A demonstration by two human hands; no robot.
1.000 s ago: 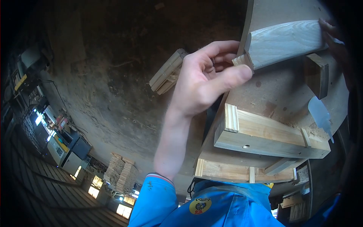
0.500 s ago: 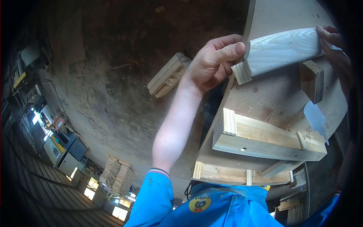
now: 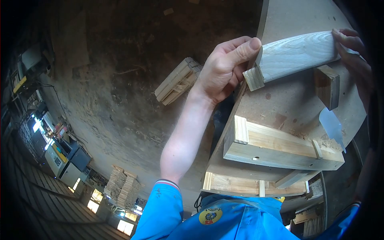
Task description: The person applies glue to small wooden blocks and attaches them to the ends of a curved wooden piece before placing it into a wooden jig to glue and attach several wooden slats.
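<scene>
A pale, curved wooden board (image 3: 298,54) with strong grain is held above the workbench (image 3: 276,100), slightly tilted. My left hand (image 3: 234,66) is closed at its left end, the thumb resting on the edge and the other fingers partly hidden behind. At the far end my right hand (image 3: 354,48) grips the board between thumb and fingers; part of this hand fades into the dark image edge. A small wooden block (image 3: 253,78) sits under the board's left corner. Below the right end stands another wooden block (image 3: 327,86), beside a translucent white squeeze bottle (image 3: 332,127).
A long wooden box-like piece (image 3: 280,150) with small strips on it lies across the bench, and a similar frame (image 3: 236,185) lies nearest my body. Sawdust dots the bench. Stacked wood (image 3: 178,82) lies on the floor to the left, with another stack (image 3: 120,186) farther off.
The left thumb has shifted slightly up along the board's end. Both hands still hold the board, and the whole view has moved only a little.
</scene>
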